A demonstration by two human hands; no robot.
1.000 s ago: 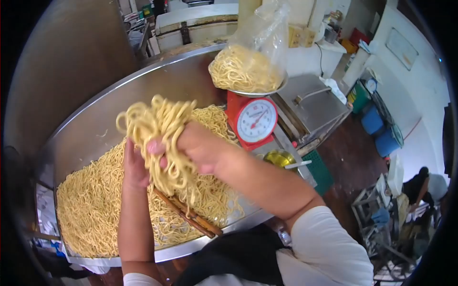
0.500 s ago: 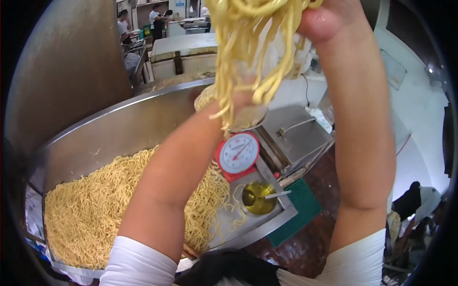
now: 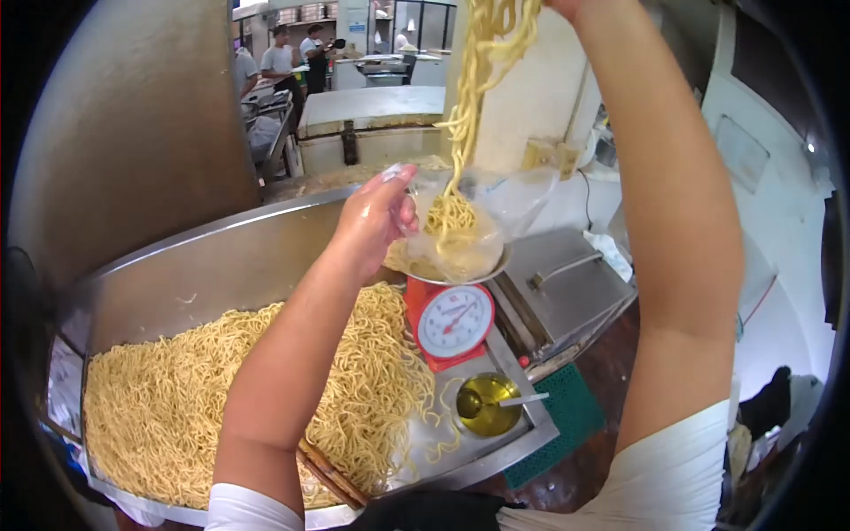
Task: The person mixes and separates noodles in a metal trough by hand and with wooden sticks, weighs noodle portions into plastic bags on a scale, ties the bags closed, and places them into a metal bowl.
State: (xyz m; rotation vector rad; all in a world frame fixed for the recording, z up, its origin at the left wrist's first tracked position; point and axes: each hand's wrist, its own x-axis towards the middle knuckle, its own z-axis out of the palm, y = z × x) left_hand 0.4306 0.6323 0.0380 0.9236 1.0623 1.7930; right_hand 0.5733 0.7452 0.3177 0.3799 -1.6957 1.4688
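My right hand (image 3: 567, 7) is raised at the top edge, mostly cut off, with a bunch of long yellow noodles (image 3: 478, 80) hanging from it. Their lower ends reach into a clear plastic bag (image 3: 522, 199) that holds noodles on the pan of a red dial scale (image 3: 454, 320). Curled fingers of my left hand (image 3: 379, 217) pinch the bag's left edge beside its opening. Below, a heap of noodles (image 3: 177, 398) fills the metal tray (image 3: 301, 217).
A bowl of yellow oil (image 3: 487, 404) with a spoon stands right of the heap. Wooden sticks (image 3: 332, 478) lie at the tray's front edge. A steel box (image 3: 567, 274) is at the right. Several people (image 3: 282, 60) stand in the background.
Both hands have left the heap. My right hand has risen with the noodles, which now hang into the bag. My left hand has moved to the bag, whose mouth is now open.
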